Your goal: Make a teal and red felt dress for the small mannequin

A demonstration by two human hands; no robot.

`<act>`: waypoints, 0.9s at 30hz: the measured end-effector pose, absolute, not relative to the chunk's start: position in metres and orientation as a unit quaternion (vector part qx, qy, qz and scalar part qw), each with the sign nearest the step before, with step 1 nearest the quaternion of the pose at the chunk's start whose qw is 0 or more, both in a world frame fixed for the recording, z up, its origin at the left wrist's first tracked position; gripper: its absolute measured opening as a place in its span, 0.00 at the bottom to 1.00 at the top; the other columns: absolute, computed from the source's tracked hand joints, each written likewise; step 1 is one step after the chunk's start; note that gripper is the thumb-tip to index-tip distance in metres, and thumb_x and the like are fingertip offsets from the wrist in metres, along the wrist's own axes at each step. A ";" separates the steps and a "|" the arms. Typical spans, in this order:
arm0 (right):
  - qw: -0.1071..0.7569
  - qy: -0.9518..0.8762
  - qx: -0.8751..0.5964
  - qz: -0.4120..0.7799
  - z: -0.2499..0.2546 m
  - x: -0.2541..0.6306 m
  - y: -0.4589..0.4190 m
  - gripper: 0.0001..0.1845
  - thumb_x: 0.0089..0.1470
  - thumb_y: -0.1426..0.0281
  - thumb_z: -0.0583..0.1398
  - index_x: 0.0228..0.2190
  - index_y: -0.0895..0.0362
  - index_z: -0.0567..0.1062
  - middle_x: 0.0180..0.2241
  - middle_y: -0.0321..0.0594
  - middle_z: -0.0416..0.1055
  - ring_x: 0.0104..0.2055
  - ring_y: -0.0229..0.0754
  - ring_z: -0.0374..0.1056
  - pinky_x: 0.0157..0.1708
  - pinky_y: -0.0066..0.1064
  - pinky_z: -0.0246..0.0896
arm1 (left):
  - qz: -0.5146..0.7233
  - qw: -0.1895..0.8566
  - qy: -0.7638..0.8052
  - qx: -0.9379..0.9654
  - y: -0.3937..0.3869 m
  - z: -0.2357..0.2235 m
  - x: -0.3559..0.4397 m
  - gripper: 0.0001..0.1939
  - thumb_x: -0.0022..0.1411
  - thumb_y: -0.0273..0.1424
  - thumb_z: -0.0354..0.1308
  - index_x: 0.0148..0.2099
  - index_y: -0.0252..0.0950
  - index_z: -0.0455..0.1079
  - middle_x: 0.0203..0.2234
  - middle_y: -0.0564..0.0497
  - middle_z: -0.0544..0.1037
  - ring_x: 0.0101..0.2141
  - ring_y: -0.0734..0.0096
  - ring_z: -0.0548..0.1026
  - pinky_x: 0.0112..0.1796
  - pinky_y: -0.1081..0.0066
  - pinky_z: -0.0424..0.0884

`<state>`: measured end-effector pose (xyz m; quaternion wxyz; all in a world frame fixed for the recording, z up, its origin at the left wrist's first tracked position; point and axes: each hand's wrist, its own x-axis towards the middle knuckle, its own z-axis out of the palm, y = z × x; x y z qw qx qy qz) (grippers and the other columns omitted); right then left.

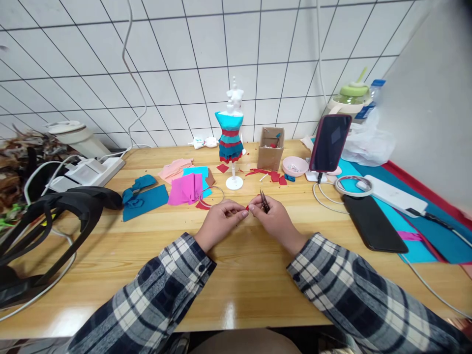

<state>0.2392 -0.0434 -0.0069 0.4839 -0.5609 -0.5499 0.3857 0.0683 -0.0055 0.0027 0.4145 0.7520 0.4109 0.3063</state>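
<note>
My left hand (219, 223) is closed, with thumb and fingertips pinching a tiny red scrap (247, 208). My right hand (276, 223) meets it at the fingertips and pinches the scrap's other side. Small dark scissors (264, 200) also sit in my right hand, blades pointing away from me. Behind the hands, a white miniature dress form (235, 98) stands upright on a round base, wearing a layered dress (231, 135) in turquoise, red and teal. Whether the scrap is crepe paper or cloth, I cannot tell.
Left of the hands lie a clear hoop (223, 192), a magenta sheet (186, 189) and a teal sheet (147, 204). A cardboard box (270, 160), pink bowl (295, 168) and propped phone (329, 142) stand behind right. A black phone (374, 223) and black headset (66, 231) flank the table.
</note>
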 end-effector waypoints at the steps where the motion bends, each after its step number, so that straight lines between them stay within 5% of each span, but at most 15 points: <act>1: 0.483 -0.550 -0.560 0.388 -0.007 0.239 -0.044 0.10 0.50 0.63 0.60 0.31 0.57 0.73 0.27 0.35 0.70 0.29 0.37 0.64 0.32 0.30 0.59 | 0.315 0.418 0.407 0.749 -0.006 0.002 0.069 0.12 0.58 0.38 0.60 0.35 0.34 0.77 0.32 0.47 0.77 0.34 0.67 0.73 0.36 0.69 0.69; 8: 0.469 -0.550 -0.542 0.429 -0.004 0.240 -0.046 0.17 0.51 0.61 0.60 0.40 0.58 0.74 0.24 0.32 0.66 0.26 0.36 0.61 0.29 0.29 0.58 | 0.333 0.376 0.402 0.766 -0.004 0.001 0.069 0.08 0.58 0.34 0.60 0.32 0.35 0.75 0.31 0.47 0.76 0.35 0.67 0.73 0.39 0.68 0.69; 17: 0.425 -0.547 -0.552 0.464 -0.008 0.242 -0.045 0.10 0.51 0.62 0.61 0.30 0.55 0.70 0.21 0.30 0.62 0.24 0.35 0.58 0.26 0.28 0.54 | 0.313 0.286 0.355 0.833 -0.006 0.007 0.066 0.05 0.57 0.33 0.61 0.32 0.37 0.76 0.30 0.48 0.77 0.35 0.65 0.73 0.41 0.64 0.67; 23: 0.403 -0.609 -0.533 0.427 -0.009 0.247 -0.047 0.21 0.64 0.55 0.42 0.34 0.53 0.66 0.21 0.31 0.58 0.25 0.38 0.57 0.29 0.30 0.54 | 0.355 0.395 0.415 0.739 0.000 0.005 0.063 0.08 0.57 0.35 0.60 0.31 0.35 0.74 0.29 0.48 0.77 0.34 0.66 0.74 0.39 0.67 0.69; 27: 0.340 -0.686 -0.525 0.370 -0.008 0.243 -0.050 0.15 0.65 0.59 0.44 0.33 0.53 0.63 0.25 0.32 0.60 0.28 0.39 0.58 0.33 0.32 0.53 | 0.358 0.451 0.417 0.703 0.000 0.004 0.062 0.09 0.56 0.36 0.61 0.32 0.34 0.73 0.29 0.49 0.76 0.33 0.67 0.73 0.38 0.68 0.68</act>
